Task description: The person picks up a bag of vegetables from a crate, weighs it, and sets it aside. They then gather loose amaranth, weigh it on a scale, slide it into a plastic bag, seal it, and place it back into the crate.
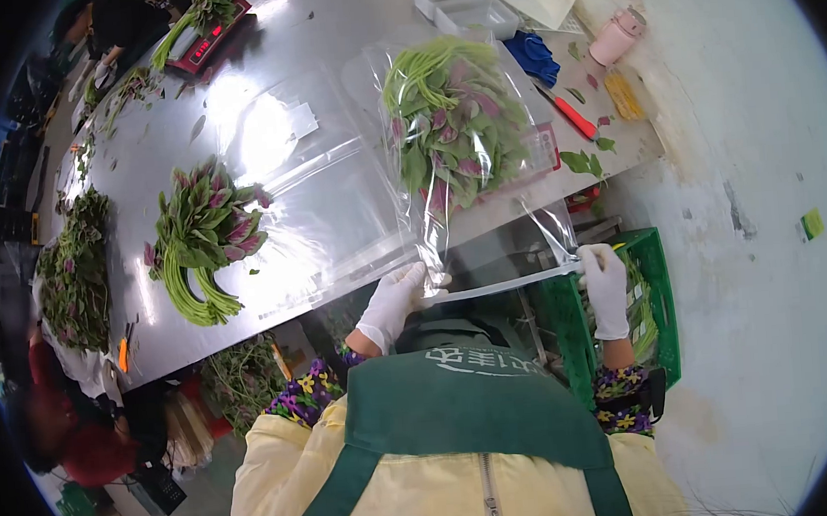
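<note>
A clear plastic bag (550, 224) lies partly on the metal table with leafy greens (467, 125) inside, green stems toward the far end and purple-green leaves nearer. Its mouth hangs past the table's near edge, stretched into a straight strip. My left hand (393, 305), in a white glove, pinches the left end of that mouth. At the right end, my right hand (605, 288), also gloved, grips the other corner. Left of the bag, an unbagged bunch of greens (203, 236) rests on the table, with flat clear bags (332, 192) between them.
The metal table (320, 25) also carries a red scale (211, 42), plastic trays (463, 7), a red-handled knife (571, 113), a pink bottle (618, 36) and a greens pile (77, 277). A green crate (664, 308) stands below right. Other people are at the left.
</note>
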Action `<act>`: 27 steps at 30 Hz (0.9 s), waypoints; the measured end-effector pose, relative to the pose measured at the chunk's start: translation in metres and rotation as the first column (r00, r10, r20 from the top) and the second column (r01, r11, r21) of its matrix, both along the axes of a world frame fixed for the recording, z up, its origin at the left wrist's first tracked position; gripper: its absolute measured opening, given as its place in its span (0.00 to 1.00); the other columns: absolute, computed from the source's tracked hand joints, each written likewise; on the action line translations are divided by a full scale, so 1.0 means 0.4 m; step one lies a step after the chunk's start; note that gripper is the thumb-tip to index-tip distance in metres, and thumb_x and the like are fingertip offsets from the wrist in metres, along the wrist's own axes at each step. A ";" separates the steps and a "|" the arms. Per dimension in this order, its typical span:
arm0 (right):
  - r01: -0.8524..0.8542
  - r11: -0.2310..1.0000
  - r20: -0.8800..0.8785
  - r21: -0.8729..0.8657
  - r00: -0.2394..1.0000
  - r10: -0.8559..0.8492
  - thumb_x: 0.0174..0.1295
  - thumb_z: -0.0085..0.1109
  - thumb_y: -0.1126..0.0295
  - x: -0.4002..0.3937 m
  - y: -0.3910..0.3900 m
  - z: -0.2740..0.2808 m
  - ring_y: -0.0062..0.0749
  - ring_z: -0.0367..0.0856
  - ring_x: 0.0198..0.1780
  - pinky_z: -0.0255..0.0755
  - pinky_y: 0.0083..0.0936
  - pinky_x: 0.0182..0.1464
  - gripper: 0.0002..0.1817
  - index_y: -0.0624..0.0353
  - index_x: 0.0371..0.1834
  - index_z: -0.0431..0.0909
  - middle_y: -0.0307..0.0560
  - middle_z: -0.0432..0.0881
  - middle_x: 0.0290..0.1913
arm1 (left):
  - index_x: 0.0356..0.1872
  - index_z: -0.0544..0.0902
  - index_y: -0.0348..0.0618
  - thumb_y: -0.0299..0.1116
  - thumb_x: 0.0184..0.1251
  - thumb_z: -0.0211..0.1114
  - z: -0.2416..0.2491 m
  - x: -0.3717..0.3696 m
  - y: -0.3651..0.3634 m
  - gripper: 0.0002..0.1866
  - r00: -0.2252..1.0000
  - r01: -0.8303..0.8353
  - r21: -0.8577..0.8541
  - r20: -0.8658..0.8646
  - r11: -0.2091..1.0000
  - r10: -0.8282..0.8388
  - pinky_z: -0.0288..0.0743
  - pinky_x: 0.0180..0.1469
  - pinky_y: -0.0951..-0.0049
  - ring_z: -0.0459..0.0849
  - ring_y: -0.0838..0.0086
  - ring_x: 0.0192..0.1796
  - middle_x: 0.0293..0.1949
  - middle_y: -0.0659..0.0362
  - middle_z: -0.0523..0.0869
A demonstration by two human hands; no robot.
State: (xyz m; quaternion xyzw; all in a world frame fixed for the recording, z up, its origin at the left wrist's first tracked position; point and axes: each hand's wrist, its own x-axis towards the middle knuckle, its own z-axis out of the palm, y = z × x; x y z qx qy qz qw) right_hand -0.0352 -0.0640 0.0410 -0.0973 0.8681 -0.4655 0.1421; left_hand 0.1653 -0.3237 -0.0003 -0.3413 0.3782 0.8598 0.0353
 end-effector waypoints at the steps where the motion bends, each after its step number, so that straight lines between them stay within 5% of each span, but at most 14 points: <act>1: 0.046 0.999 -0.137 -0.018 0.989 -0.048 0.67 0.55 0.71 0.013 0.004 0.009 0.17 0.73 0.27 0.67 0.17 0.31 0.06 0.62 0.41 0.79 0.38 0.80 0.28 | 0.55 0.76 0.36 0.46 0.76 0.52 0.001 0.006 0.003 0.22 1.000 0.014 -0.036 0.003 0.999 -0.014 0.77 0.56 0.63 0.83 0.64 0.52 0.51 0.47 0.83; 2: 0.051 0.999 -0.137 -0.017 0.989 -0.053 0.67 0.55 0.71 0.028 -0.004 0.032 0.17 0.73 0.27 0.67 0.17 0.31 0.06 0.62 0.41 0.79 0.38 0.80 0.28 | 0.56 0.76 0.35 0.46 0.76 0.52 0.003 0.011 0.005 0.22 1.000 0.026 -0.069 0.007 0.997 -0.026 0.76 0.57 0.63 0.84 0.64 0.50 0.49 0.47 0.84; 4: 0.083 0.996 -0.438 0.042 0.897 -0.056 0.66 0.56 0.74 0.060 -0.032 0.078 0.20 0.75 0.29 0.70 0.18 0.34 0.05 0.62 0.41 0.80 0.40 0.81 0.30 | 0.55 0.76 0.35 0.46 0.76 0.52 0.013 0.017 0.005 0.23 1.000 0.021 -0.094 0.009 0.995 -0.020 0.77 0.55 0.65 0.85 0.64 0.49 0.48 0.47 0.85; 8: -0.297 0.954 -0.510 0.031 0.817 0.271 0.57 0.61 0.79 0.139 -0.130 0.116 0.33 0.81 0.33 0.73 0.24 0.37 0.06 0.60 0.37 0.80 0.47 0.82 0.33 | 0.54 0.78 0.34 0.46 0.76 0.52 0.034 0.020 0.006 0.23 0.999 0.052 -0.121 0.006 0.991 -0.052 0.77 0.53 0.68 0.85 0.66 0.49 0.47 0.48 0.86; 12: -0.556 0.823 -0.564 0.114 0.646 0.514 0.52 0.67 0.74 0.209 -0.238 0.080 0.38 0.79 0.35 0.73 0.30 0.36 0.07 0.54 0.33 0.81 0.42 0.78 0.33 | 0.55 0.79 0.36 0.45 0.77 0.50 0.036 0.035 0.010 0.22 0.999 0.044 -0.109 0.000 0.993 -0.044 0.76 0.48 0.76 0.85 0.73 0.46 0.47 0.52 0.87; 17: -0.667 0.688 -0.513 0.287 0.499 0.698 0.53 0.66 0.66 0.274 -0.309 0.029 0.39 0.77 0.36 0.73 0.33 0.36 0.08 0.52 0.33 0.78 0.40 0.75 0.35 | 0.51 0.81 0.39 0.43 0.75 0.54 0.008 0.052 0.012 0.18 0.999 -0.020 0.008 0.036 1.000 0.020 0.76 0.50 0.74 0.84 0.76 0.45 0.44 0.59 0.85; 27: -0.611 0.653 -0.451 0.447 0.477 0.755 0.51 0.65 0.67 0.316 -0.340 -0.020 0.41 0.76 0.39 0.72 0.37 0.39 0.10 0.53 0.33 0.75 0.42 0.73 0.36 | 0.48 0.81 0.39 0.38 0.74 0.54 -0.015 0.055 0.022 0.15 0.993 -0.072 0.121 -0.085 0.990 0.082 0.73 0.54 0.75 0.83 0.75 0.46 0.44 0.58 0.85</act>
